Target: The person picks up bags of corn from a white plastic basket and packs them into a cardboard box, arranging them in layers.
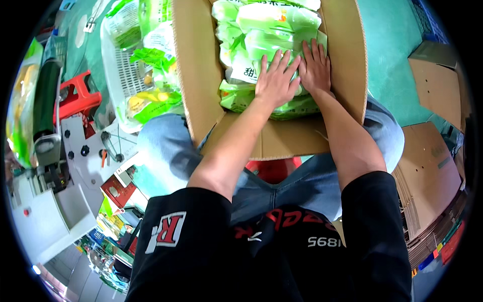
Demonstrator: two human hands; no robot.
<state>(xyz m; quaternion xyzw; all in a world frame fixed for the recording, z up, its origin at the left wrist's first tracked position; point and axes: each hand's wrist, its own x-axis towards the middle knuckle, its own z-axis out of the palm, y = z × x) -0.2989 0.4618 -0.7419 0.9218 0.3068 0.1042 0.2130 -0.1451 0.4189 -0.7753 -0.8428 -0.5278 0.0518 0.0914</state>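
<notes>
An open cardboard box (198,60) stands between my knees, its near flap folded out toward me. Green and white plastic packages (274,43) fill it in overlapping rows. My left hand (275,79) lies flat on the packages near the middle, fingers spread. Beside it, my right hand (315,70) rests on the same packages by the box's right wall, its fingers stretched forward. The two hands nearly meet at the thumbs. Neither one grips anything. What lies beneath the top packages is hidden.
A white plastic basket (121,75) with more green packages and yellow contents stands left of the box. Further left are a red stool (78,98) and a machine with a white top (83,156). Flattened cardboard boxes (427,171) are stacked at right.
</notes>
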